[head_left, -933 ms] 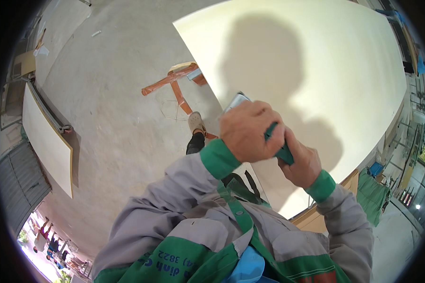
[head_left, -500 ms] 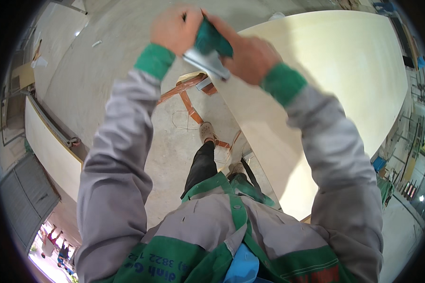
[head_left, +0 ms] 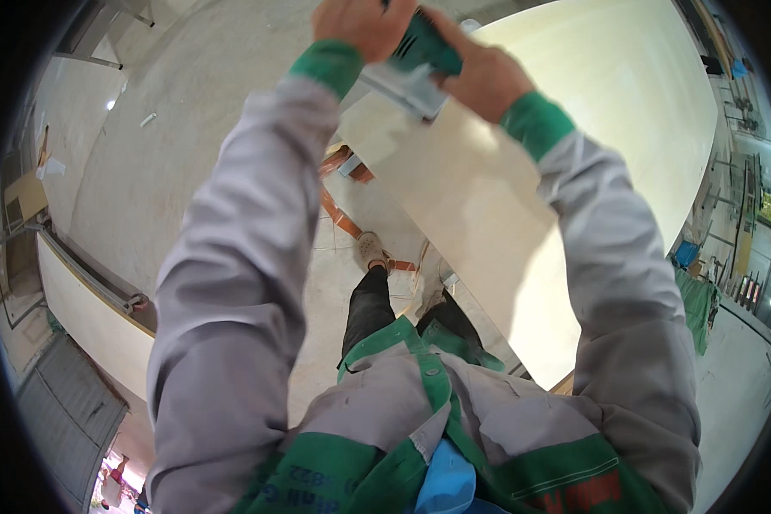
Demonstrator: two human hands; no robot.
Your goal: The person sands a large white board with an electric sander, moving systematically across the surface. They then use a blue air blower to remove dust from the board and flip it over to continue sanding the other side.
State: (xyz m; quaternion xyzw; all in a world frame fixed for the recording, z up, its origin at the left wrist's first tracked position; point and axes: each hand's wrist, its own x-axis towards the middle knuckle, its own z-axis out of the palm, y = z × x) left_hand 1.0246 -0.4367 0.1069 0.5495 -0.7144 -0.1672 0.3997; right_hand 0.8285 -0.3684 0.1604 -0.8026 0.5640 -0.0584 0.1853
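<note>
Both my hands are on a green handheld sander (head_left: 427, 44) with a flat grey base, near the top of the view. My left hand (head_left: 361, 26) is closed around its left end, partly cut by the upper edge. At its right end, my right hand (head_left: 488, 79) grips the body with the fingers wrapped round it. Below the tool spreads a large pale panel (head_left: 488, 223), whose left edge runs down toward my feet. Whether the base touches the panel I cannot tell.
Orange-brown strips (head_left: 341, 214) lie on the floor by my shoe (head_left: 371, 248), beside the panel's edge. Another pale board (head_left: 90, 291) stands at the left. Metal frames and racks (head_left: 750, 223) line the right side. People (head_left: 111, 484) show at the lower left.
Both hands and the sander have moved to the right and farther up in the view. More of the panel shows beneath the tool. The grip is kept.
</note>
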